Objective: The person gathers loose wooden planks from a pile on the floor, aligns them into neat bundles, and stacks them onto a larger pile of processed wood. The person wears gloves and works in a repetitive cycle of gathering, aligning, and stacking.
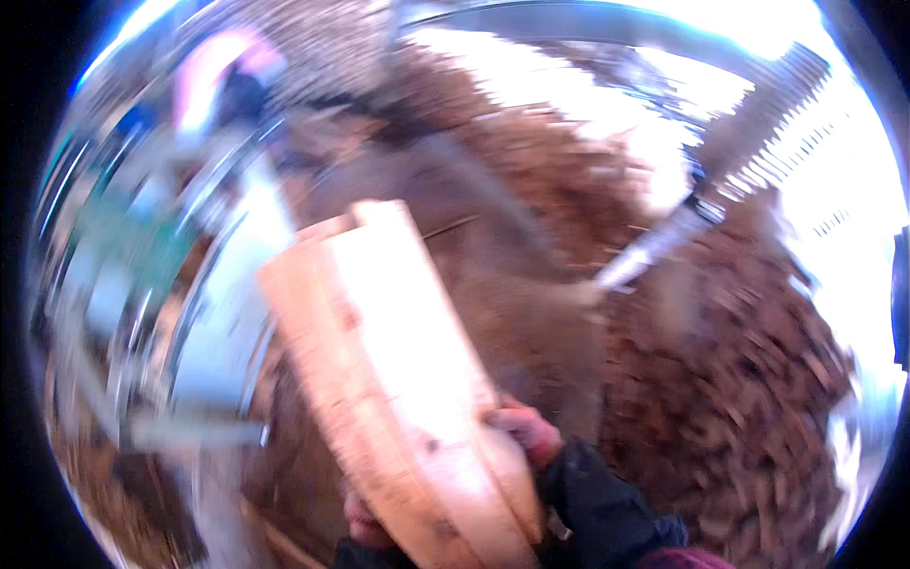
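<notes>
A thick stack of pale wooden boards [393,351] slants up through the middle, its far end tilted toward the left. My right hand [527,432] grips its right edge, the fingers partly hidden. At the lower left side of the wood, my left hand [364,520] is closed against it, mostly covered by the boards. Dark sleeves show on both arms. Motion blur softens the whole picture.
Brown wood chips or scraps [730,398] lie heaped on the right. A pale bar [654,245] sticks out there. Blurred blue-grey machinery [227,332] stands on the left, with a green part [133,237] beside it. Brown ground [521,332] lies beyond the boards.
</notes>
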`<move>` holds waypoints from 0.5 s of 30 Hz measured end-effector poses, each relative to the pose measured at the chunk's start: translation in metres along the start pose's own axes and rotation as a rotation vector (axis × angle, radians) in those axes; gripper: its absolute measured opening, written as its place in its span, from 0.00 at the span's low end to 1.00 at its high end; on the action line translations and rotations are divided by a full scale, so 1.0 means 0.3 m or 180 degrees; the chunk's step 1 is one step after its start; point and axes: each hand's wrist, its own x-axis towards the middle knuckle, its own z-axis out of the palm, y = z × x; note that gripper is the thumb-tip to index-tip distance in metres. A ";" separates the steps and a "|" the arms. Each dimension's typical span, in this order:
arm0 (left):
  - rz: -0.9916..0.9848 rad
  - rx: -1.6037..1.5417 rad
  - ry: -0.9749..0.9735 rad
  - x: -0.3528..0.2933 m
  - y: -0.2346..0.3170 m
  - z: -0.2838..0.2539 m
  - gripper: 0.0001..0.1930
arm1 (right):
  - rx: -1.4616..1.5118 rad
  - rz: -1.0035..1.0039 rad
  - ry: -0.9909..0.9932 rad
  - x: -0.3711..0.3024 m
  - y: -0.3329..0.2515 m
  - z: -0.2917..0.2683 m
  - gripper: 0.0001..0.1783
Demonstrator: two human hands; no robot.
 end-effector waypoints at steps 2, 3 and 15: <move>-0.0430 0.0022 -0.0270 0.111 0.036 0.148 0.20 | 0.0032 -0.0109 0.0331 -0.150 -0.146 0.141 0.50; -0.0562 0.0146 -0.0388 0.137 0.070 0.239 0.21 | 0.0221 -0.0457 0.0053 -0.217 -0.203 0.193 0.52; -0.2201 0.0914 -0.2542 0.201 0.256 0.606 0.26 | 0.0013 -0.2887 0.0593 -0.521 -0.066 0.520 0.64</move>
